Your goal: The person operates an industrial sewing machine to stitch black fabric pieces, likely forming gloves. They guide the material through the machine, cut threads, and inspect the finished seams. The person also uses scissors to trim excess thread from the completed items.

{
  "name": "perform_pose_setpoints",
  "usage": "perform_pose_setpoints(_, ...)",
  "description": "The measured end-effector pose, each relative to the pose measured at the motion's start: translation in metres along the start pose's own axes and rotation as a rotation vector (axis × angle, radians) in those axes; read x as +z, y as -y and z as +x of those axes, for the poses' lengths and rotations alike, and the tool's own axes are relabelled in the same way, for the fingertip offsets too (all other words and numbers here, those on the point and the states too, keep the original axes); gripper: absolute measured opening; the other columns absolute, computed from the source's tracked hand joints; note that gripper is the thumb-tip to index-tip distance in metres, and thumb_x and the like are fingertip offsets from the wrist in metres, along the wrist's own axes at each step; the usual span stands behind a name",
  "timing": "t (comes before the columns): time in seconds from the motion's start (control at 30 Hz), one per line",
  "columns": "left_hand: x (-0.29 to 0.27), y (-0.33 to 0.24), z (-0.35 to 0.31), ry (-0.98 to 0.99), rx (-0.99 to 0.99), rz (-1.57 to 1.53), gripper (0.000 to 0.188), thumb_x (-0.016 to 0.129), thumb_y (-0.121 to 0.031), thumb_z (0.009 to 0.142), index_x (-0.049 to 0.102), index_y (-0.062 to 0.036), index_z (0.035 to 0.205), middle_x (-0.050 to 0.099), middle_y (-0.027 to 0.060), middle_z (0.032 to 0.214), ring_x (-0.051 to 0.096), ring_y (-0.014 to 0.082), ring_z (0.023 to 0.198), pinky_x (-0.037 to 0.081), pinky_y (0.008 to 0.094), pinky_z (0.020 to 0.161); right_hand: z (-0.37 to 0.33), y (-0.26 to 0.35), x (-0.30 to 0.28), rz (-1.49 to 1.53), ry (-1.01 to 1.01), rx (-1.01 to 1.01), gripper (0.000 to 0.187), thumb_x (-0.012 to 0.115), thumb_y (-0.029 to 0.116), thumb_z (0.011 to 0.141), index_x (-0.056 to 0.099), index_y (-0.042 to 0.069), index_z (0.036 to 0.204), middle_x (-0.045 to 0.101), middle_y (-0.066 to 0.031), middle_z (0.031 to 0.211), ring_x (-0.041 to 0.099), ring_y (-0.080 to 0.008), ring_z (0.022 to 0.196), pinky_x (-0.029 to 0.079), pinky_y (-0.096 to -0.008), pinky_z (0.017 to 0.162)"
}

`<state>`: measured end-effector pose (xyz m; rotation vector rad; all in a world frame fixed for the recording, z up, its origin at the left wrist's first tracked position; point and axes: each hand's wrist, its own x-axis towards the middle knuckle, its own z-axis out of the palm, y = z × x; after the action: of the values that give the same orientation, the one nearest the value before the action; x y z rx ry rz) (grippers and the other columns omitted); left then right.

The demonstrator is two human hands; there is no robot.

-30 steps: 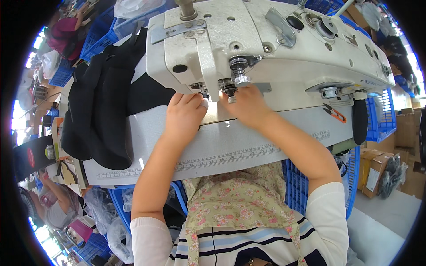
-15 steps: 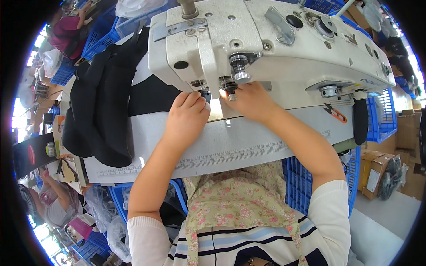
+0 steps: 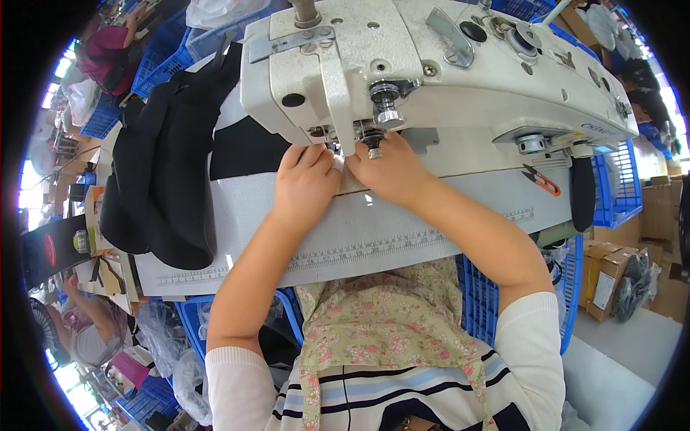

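Head view: both hands sit under the head of the white sewing machine (image 3: 431, 79), close together at the needle. Compared with a second ago, hardly any change: the left hand (image 3: 305, 183) has crept a little toward the presser foot (image 3: 372, 147), the right hand (image 3: 388, 172) stays put on the other side. Judging from that, the feeding of the piece under the needle is ongoing, slow, no repositioning.

Left grip: fingers curled flat, pressing down on a pale strip of fabric (image 3: 345, 183) on the worktop (image 3: 402, 230); not a closed fist. Right grip: fingers pinched at the needle area, holding the same strip's edge as far as can be seen; fingertips hidden by the machine head, so exact pinch unclear. The strip lies just in front of the presser foot, between the two hands.

Black fabric pile (image 3: 169, 179) lies left on the worktop, well apart from the hands. Orange snips (image 3: 539, 179) lie right, near the machine base.

Packages and signs: brown cardboard boxes (image 3: 611, 276) far right on the floor, one with a white rectangular label. Black card with a red oval mark (image 3: 47, 248) far left. Blue plastic crates (image 3: 611, 187) right and below the worktop edge. Printed ruler scale (image 3: 359, 251) runs along the worktop front.
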<state>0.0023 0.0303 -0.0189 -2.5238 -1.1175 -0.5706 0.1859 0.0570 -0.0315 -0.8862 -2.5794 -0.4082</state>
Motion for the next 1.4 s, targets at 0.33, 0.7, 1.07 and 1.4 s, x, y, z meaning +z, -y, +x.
perform_pose_setpoints(0.33,-0.004,0.041,-0.016,-0.149,0.15,0.018,0.01,0.065,-0.011,0.061,0.061,-0.0071,0.069,0.064,0.0038,0.096,0.057,0.0193,0.099,0.044,0.0361,0.088,-0.014,-0.032,-0.012,0.011,0.065,0.098,0.007,0.06,0.017,0.068,0.062,0.01,0.069,0.061,0.0,0.089,0.059,-0.0147,0.09,0.047,-0.0277,0.075)
perform_pose_setpoints(0.7,-0.021,-0.001,0.005,0.06,0.102,0.032,0.008,0.06,-0.012,0.057,0.059,-0.0062,0.063,0.06,0.0042,0.074,0.056,0.0201,0.09,0.043,0.0327,0.078,-0.007,-0.012,-0.019,-0.065,0.036,-0.099,0.007,0.059,0.015,0.066,0.063,0.009,0.064,0.061,-0.0017,0.076,0.056,-0.0173,0.085,0.041,-0.0309,0.084)
perform_pose_setpoints(1.07,-0.003,-0.005,0.003,0.029,0.063,0.023,0.006,0.059,-0.013,0.059,0.06,-0.0081,0.063,0.061,0.0036,0.08,0.056,0.0191,0.092,0.042,0.0328,0.085,0.001,0.004,-0.013,-0.128,0.089,-0.155,0.012,0.057,0.015,0.072,0.064,0.007,0.078,0.061,-0.004,0.084,0.059,-0.0137,0.085,0.045,-0.0296,0.07)
perform_pose_setpoints(1.4,-0.007,0.009,-0.008,-0.061,0.085,-0.002,0.017,0.059,-0.015,0.063,0.065,-0.0076,0.077,0.064,0.0044,0.1,0.055,0.0186,0.104,0.043,0.0318,0.084,-0.007,-0.003,-0.007,-0.006,-0.062,-0.059,0.01,0.057,0.016,0.07,0.064,0.009,0.071,0.06,-0.0012,0.078,0.056,-0.0167,0.088,0.041,-0.0331,0.08)
